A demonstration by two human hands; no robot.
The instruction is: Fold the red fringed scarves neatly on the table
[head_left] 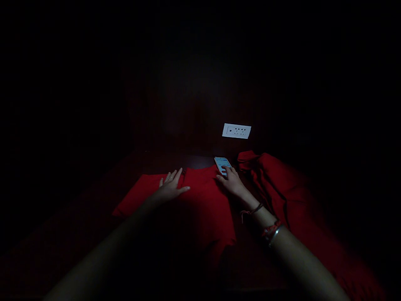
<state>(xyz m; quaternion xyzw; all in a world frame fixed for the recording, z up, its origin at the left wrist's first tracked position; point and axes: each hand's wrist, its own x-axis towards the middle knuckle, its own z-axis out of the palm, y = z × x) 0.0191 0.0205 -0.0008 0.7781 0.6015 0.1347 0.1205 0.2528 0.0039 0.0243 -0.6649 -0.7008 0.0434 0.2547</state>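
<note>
A red cloth garment (206, 200) lies spread on a dark tabletop, its lower part lost in shadow. My left hand (171, 188) rests on it toward the left, fingers spread and a ring on one of them. A smartphone (222, 162) with a lit screen lies at the garment's far right edge. Over the phone's near end is my right hand (231, 180), its fingers stretched out and a fingertip at the screen. Bracelets circle my right wrist and forearm.
More red cloth (282, 188) lies in a rumpled heap to the right, running toward the front. A white socket panel (236, 131) is set in the dark wall behind the table (163, 161). Deep darkness hides the surroundings.
</note>
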